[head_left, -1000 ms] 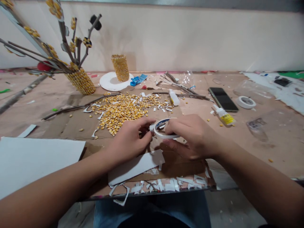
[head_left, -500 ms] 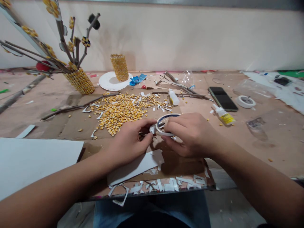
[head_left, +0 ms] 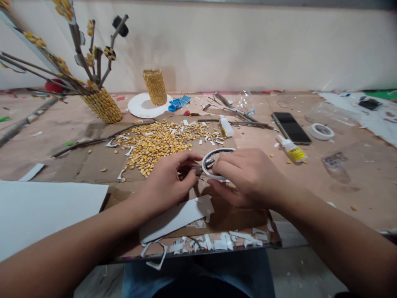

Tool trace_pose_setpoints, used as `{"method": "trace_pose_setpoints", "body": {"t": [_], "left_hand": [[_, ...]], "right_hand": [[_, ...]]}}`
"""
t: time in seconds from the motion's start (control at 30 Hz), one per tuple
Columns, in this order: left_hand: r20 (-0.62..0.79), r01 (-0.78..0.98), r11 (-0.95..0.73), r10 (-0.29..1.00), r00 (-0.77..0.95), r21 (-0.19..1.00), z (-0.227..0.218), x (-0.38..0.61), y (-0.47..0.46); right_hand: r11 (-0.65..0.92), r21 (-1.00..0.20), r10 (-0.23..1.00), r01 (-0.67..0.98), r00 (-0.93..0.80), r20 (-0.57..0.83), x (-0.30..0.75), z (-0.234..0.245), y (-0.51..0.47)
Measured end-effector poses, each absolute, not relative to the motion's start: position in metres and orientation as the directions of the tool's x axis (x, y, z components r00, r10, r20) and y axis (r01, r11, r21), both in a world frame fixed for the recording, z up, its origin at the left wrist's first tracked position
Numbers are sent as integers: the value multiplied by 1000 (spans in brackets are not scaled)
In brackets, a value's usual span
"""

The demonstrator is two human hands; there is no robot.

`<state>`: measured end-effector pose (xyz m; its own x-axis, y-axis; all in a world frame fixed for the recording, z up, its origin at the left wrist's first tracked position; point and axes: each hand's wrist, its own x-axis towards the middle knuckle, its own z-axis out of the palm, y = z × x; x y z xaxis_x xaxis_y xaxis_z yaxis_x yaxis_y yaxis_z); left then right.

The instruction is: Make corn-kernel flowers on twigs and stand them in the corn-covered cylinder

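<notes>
My right hand (head_left: pixel 248 178) grips a roll of white tape (head_left: pixel 203 163) by its ring, tilted on edge above the cardboard. My left hand (head_left: pixel 173 176) is closed, thumb against fingers, around a short greyish twig (head_left: pixel 197 170). The twig's end points toward the tape ring, and part of it seems to show through the opening. Most of the twig is hidden by my fingers. Just beyond my left hand spreads a heap of corn kernels (head_left: pixel 158 142). Beneath my wrists lies a strip of white board (head_left: pixel 176 221).
Corn-covered pots, one with branches (head_left: pixel 104 105) and one bare (head_left: pixel 155 87), stand at the back. To the right are a phone (head_left: pixel 290 127), glue bottles (head_left: pixel 293 150) and another tape roll (head_left: pixel 321 131). Paper scraps (head_left: pixel 221 242) line the front edge.
The whitish bit at my left fingertips has given way to a greyish-brown surface, as if the twig was turned. Both hands stay almost in place.
</notes>
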<state>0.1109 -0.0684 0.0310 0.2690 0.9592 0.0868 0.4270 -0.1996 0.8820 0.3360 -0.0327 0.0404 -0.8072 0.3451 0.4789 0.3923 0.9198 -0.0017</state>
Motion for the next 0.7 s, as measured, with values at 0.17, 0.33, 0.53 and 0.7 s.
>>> {"method": "trace_pose_setpoints", "body": {"t": [0.17, 0.33, 0.53, 0.7], "left_hand": [[112, 443, -247, 944, 309, 862, 36, 113, -71], [59, 404, -178, 956, 289, 897, 36, 116, -70], [-80, 228, 35, 979, 189, 973, 41, 118, -68], [-117, 23, 115, 982, 151, 993, 50, 120, -69]], "right_hand": [[896, -21, 391, 443, -766, 511, 334, 37, -34], [896, -20, 382, 443, -750, 541, 331, 36, -34], [884, -60, 396, 463, -675, 623, 327, 30, -37], [875, -63, 376, 481, -589, 715, 323, 25, -44]]}}
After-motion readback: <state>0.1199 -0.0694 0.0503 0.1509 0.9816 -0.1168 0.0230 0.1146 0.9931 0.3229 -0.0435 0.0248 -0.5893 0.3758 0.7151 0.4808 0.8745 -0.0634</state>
